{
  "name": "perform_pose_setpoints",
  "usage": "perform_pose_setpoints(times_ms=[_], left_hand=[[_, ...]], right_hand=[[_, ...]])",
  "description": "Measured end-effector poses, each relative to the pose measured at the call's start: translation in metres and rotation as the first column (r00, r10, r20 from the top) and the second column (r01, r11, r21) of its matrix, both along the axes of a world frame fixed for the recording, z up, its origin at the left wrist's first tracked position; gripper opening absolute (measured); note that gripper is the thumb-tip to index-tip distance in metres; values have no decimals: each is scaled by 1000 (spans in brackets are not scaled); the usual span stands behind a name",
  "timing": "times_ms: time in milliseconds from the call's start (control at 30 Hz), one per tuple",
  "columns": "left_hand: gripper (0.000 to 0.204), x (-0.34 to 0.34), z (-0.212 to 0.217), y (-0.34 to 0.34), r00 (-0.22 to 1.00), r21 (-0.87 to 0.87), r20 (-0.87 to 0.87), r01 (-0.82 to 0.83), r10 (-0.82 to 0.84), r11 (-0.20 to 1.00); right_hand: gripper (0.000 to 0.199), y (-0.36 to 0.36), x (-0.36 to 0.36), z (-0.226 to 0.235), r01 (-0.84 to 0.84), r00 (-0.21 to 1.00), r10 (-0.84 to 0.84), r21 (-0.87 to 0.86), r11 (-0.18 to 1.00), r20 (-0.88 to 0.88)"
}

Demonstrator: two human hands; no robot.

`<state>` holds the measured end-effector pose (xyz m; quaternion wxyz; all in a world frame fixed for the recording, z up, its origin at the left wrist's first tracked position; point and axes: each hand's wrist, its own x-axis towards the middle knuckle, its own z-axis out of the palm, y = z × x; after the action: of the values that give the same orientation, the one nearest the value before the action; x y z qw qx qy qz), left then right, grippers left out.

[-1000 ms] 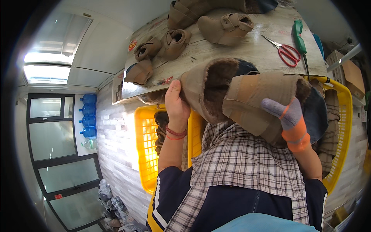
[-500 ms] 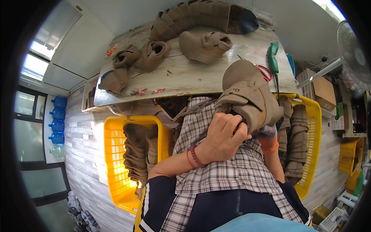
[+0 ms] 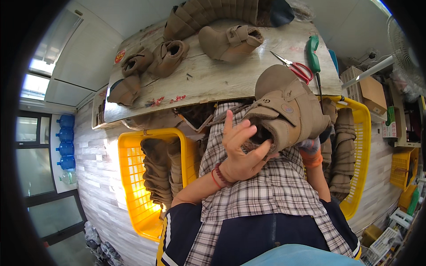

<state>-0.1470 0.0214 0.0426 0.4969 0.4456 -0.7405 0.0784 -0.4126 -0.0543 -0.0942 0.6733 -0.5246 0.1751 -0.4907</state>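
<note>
A tan shoe upper (image 3: 295, 106) with a strap, a round badge and a dark fleecy opening is held up over my lap. My right hand (image 3: 309, 145), in a grey glove with an orange cuff, supports it from behind; its fingers are mostly hidden by the upper. My left hand (image 3: 243, 153) is bare and open at the ankle opening, fingers spread and thumb by the lining edge. Just beyond the upper, red-handled scissors (image 3: 301, 72) lie on the table beside a green-handled tool (image 3: 313, 55) with a thin dark shaft.
On the worn wooden table (image 3: 213, 86) stand several tan uppers (image 3: 230, 43) and a long nested row of them (image 3: 217, 17). Yellow baskets (image 3: 126, 177) on both sides hold stacked uppers. A white fan (image 3: 401, 48) stands at the far right.
My left hand's fingers have come out of the upper's opening and spread upward. The upper has tilted slightly; my right hand still supports it.
</note>
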Motion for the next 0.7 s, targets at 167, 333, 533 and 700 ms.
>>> perform_pose_setpoints(times_ms=[167,333,533,700], left_hand=[[37,23,-2,-5,937,341,-324,242,-129,908],[59,69,-53,1,-56,89,-981,719,185,690],[51,83,-112,16,-362,-5,-859,712,362,702],[46,92,-124,17,-336,5,-859,749,387,662]], right_hand=[[58,0,32,60,76,994,-70,72,994,-82],[64,-8,25,110,51,910,84,310,949,-407],[59,-16,32,124,41,908,191,530,847,-374],[51,-30,82,117,20,828,313,582,813,-465]])
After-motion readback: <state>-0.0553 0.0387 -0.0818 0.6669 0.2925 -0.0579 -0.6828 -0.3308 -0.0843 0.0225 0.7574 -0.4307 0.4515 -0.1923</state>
